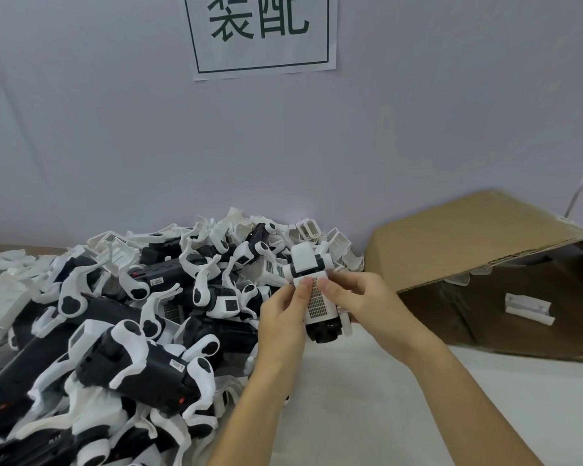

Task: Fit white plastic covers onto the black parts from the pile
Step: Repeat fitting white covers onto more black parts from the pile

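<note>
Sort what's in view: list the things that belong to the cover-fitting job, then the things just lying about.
Job:
- left hand
- right hand
- black part they hold
- white cover on it
- pile

Lying about:
- cardboard box
- wall sign

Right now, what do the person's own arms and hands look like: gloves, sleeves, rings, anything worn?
Both forearms are bare as far as the frame shows. The left hand and the right hand wear no gloves. No ring, watch, band or marking shows. Nails look short and unpainted.
</note>
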Tool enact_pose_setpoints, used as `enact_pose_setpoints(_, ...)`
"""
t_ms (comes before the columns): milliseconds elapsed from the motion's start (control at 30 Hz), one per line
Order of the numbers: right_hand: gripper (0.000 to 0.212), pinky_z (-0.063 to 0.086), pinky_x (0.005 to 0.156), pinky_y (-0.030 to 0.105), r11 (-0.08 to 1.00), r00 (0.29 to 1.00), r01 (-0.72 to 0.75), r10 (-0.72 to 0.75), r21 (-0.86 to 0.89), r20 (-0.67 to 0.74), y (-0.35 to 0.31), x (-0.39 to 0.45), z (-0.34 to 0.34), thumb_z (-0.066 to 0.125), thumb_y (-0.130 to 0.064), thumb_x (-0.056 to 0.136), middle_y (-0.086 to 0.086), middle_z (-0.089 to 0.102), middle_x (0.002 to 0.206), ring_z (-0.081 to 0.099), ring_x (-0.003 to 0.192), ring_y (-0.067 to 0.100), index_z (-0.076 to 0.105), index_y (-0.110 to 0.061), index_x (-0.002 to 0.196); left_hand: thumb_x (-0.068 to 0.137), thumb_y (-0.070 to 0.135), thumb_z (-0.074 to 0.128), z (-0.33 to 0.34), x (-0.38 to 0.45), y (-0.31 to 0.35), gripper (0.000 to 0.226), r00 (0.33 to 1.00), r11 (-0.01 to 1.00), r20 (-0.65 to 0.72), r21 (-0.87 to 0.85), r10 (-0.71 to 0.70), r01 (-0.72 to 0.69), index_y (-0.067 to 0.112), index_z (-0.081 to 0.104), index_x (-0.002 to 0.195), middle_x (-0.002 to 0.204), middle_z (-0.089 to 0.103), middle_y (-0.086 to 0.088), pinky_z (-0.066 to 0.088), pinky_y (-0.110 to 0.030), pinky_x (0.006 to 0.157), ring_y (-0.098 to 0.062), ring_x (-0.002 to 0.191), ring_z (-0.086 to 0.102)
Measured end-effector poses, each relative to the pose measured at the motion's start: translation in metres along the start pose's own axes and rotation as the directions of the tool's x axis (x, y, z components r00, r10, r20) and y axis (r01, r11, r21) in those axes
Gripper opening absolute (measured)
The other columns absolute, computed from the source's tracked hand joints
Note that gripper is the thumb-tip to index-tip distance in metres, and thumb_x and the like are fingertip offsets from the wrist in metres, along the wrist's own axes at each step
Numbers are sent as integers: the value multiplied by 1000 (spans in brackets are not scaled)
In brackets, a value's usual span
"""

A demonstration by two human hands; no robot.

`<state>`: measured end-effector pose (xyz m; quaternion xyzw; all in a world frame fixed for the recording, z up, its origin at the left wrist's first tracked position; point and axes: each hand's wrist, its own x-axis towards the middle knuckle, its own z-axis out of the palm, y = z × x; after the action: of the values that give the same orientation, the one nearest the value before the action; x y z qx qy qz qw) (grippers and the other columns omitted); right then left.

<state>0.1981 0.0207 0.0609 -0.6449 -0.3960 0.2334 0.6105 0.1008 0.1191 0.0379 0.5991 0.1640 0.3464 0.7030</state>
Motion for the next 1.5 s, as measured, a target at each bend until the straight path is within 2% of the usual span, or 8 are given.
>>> enact_pose_setpoints(233, 15, 51, 56, 15, 993, 990, 11, 5, 113, -143, 8, 2, 14, 67, -18, 93, 2, 77, 80, 73, 72, 9, 79, -10, 90, 99, 15, 59, 1, -3, 2, 21, 997, 998, -59, 48, 48, -45, 6, 76, 92, 85, 72, -25, 59, -54, 63, -39, 75, 70)
enact_pose_setpoints(500, 25, 60, 81, 34, 958, 993, -42, 71, 283, -96, 11, 2, 14, 58, -28, 98, 8, 78, 99, 74, 96, 21, 76, -12, 103, 102, 16, 52, 6, -6, 4, 24, 999, 999, -30, 37, 36, -35, 5, 72, 106, 99, 75, -20, 56, -53, 89, -39, 99, 70)
enact_pose_setpoints(700, 23, 55, 66, 19, 994, 981, 70, -52, 90, -186, 17, 2, 20, 62, -28, 97, 2, 78, 84, 75, 81, 13, 78, -13, 91, 103, 11, 50, 2, -3, -5, 22, 991, 978, -71, 183, 117, -102, 10, 71, 106, 80, 75, 8, 55, -20, 68, -6, 76, 70)
enact_pose_setpoints(900, 41, 60, 85, 38, 957, 998, -60, 60, 282, 8, 18, 1, 4, 64, -36, 83, 12, 76, 105, 73, 102, 26, 74, -7, 110, 102, 25, 52, 1, 1, -1, 27, 999, 999, -22, 17, -45, 45, 8, 73, 104, 95, 77, -11, 59, -39, 83, -27, 93, 74)
enact_pose_setpoints(1200, 22, 58, 92, 38, 996, 990, 56, -64, -63, -124, 19, -1, 4, 65, -21, 96, -2, 78, 99, 72, 99, 20, 75, -15, 114, 100, 5, 54, -3, 0, -8, 33, 997, 968, 18, 237, 75, -77, 32, 70, 94, 88, 77, 14, 49, -8, 70, 0, 87, 70)
enact_pose_setpoints(1267, 26, 57, 95, 41, 999, 994, 28, -32, -44, -106, 17, -1, 1, 66, -25, 95, -1, 78, 102, 72, 101, 20, 74, -14, 117, 100, 6, 55, -2, 0, -7, 31, 998, 975, 7, 211, 64, -64, 31, 72, 94, 89, 77, 12, 52, -11, 72, -3, 87, 72)
enact_pose_setpoints(1400, 47, 54, 100, 47, 995, 998, -47, 44, 87, 39, 14, -3, -14, 69, -40, 81, 5, 75, 112, 70, 109, 23, 71, -15, 121, 101, 14, 54, 0, 0, -4, 21, 999, 999, 30, 46, -29, 28, 15, 74, 107, 104, 76, -10, 52, -51, 99, -30, 105, 70)
enact_pose_setpoints(1500, 34, 55, 98, 46, 1000, 1000, -15, 15, 1, -5, 16, -3, -17, 71, -33, 86, 4, 77, 107, 72, 105, 22, 74, -16, 116, 100, 14, 55, 1, 0, -4, 21, 995, 998, 76, 13, -65, 64, 10, 72, 112, 106, 76, -13, 54, -52, 95, -34, 107, 69)
